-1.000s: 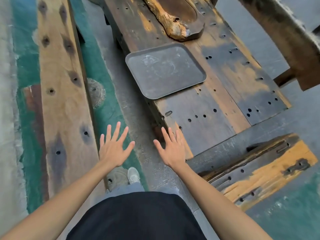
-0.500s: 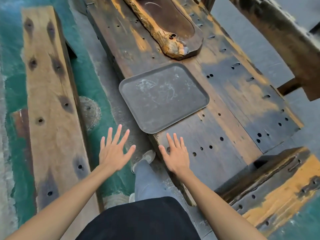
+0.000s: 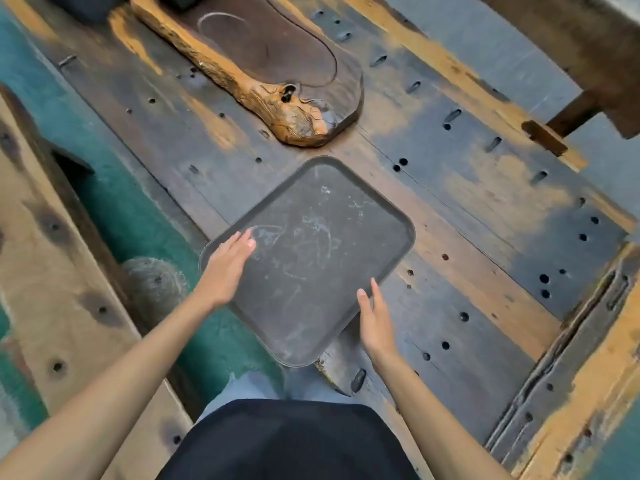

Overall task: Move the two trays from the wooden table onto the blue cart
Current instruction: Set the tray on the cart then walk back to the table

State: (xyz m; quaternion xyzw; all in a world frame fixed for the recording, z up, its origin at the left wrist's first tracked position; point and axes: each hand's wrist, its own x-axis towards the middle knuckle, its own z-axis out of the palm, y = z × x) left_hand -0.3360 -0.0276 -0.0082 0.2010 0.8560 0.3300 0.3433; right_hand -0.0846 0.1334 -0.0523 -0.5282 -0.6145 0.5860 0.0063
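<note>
A dark grey rectangular tray (image 3: pixel 311 258) with pale scuff marks lies on the worn wooden table (image 3: pixel 485 202), its near corner hanging over the table's edge. My left hand (image 3: pixel 225 268) clasps the tray's left rim with the thumb on its top surface. At the lower right rim, my right hand (image 3: pixel 375 320) grips the tray, thumb on top and fingers along the edge. A carved dark wooden tray (image 3: pixel 270 53) with a bark-edged orange side rests farther back on the table. The blue cart is out of view.
A long plank bench (image 3: pixel 52 271) runs along the left, separated from the table by a strip of green floor (image 3: pixel 131 216). Another wooden bench (image 3: pixel 571 393) stands at the lower right, close to the table's end.
Both hands have moved forward from open in the air before the table to the grey tray and closed on its two side rims. I have stepped closer to the table.
</note>
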